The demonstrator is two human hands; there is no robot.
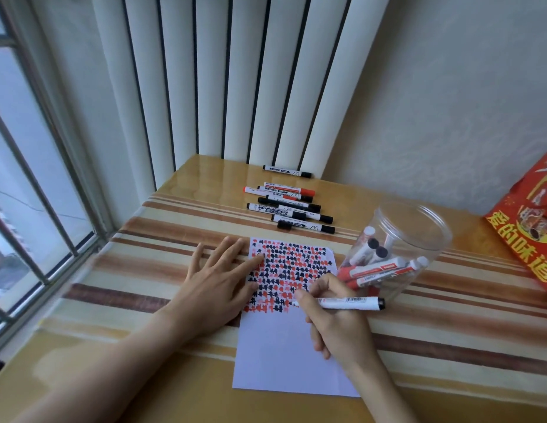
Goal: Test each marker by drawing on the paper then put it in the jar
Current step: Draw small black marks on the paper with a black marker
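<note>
On a striped counter (144, 288), a marker (348, 302) is gripped in the right hand (333, 319) with its tip on the paper (284, 355), held flat by the spread left hand (217, 285); testing is judged underway, with transfer to the nearby jar (418, 239) next.

marker (348, 303) tip on paper (284, 355), jar (418, 239) beside

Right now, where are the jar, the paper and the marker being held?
jar (424, 227): head view, clear upper wall.
paper (281, 355): head view, blank lower part.
marker (348, 302): head view, white barrel beyond the right hand (333, 325).
</note>
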